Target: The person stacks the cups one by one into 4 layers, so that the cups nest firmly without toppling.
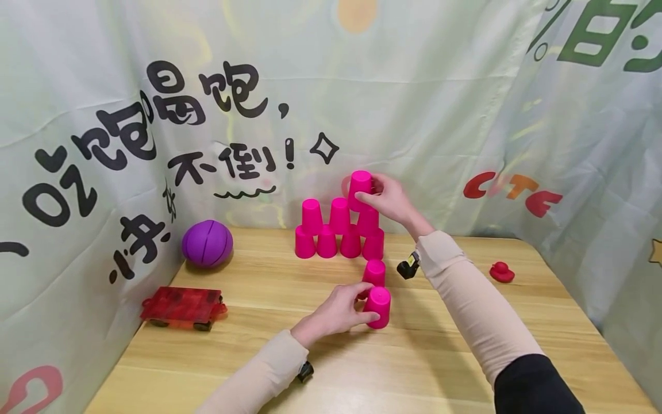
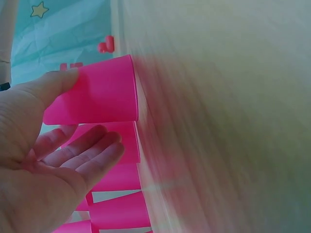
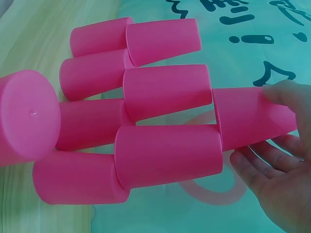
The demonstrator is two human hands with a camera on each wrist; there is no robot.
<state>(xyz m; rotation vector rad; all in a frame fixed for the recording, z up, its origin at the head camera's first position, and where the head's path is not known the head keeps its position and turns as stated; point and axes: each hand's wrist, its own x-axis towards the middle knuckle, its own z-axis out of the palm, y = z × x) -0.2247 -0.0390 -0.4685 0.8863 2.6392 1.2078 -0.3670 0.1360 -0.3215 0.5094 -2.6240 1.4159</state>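
Upside-down pink cups stand stacked at the back of the table, with several in the bottom row [image 1: 327, 242] and three in the second row [image 1: 311, 217]. At the top right of the stack, my right hand [image 1: 389, 199] holds a pink cup [image 3: 250, 116] by its sides, its rim meeting two second-row cups. My left hand [image 1: 333, 310] grips another upside-down cup [image 1: 380, 310] between thumb and index finger on the table; the other fingers extend beside it in the left wrist view. Just behind that one stands one more pink cup [image 1: 374, 271].
A purple ball [image 1: 207, 244] sits at the back left, with a red toy car base [image 1: 183, 306] in front of it. To the right lies a small red hat-shaped thing [image 1: 501, 272]. Printed curtains [image 1: 414, 115] enclose the wooden table [image 1: 248, 356].
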